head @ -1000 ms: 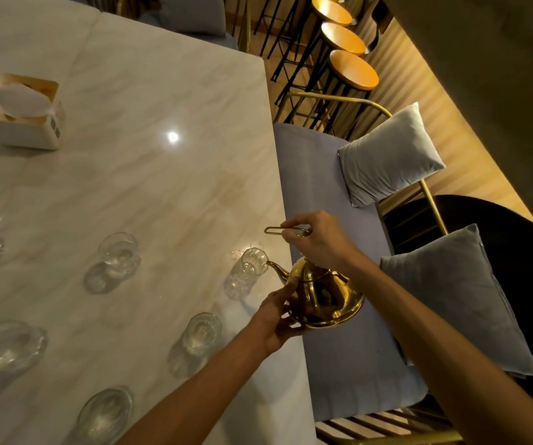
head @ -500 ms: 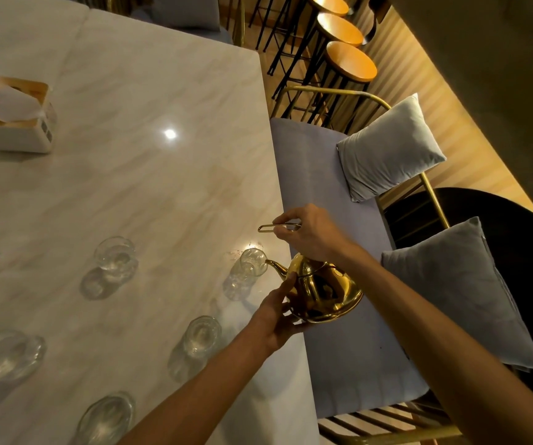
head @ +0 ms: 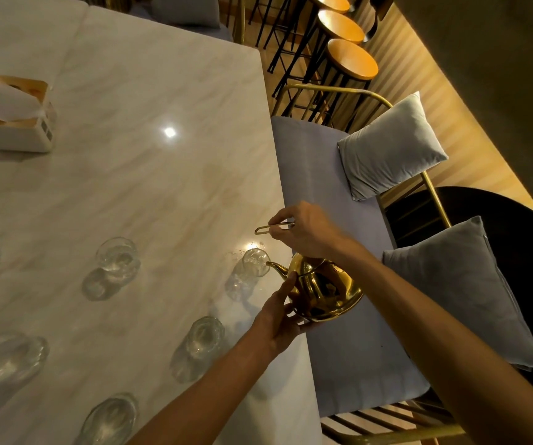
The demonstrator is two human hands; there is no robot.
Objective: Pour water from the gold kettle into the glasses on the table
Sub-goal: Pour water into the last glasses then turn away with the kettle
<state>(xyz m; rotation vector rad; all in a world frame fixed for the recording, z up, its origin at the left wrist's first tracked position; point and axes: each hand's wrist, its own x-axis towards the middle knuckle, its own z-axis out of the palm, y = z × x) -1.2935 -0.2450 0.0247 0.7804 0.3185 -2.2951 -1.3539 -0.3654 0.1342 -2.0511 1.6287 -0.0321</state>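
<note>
Tilting over the right edge of the table, the gold kettle points its spout at the rim of a glass standing just inside that edge. The right hand has its fingers curled round the thin handle above the kettle, while the left hand steadies the kettle's body with fingers loosely spread. No readable writing shows, even on the tissue box near the left edge.

Looks like a cafe or restaurant: long marble table with a tissue box, cushioned bench with grey pillows, gold-framed seating, and a row of wooden bar stools behind.
</note>
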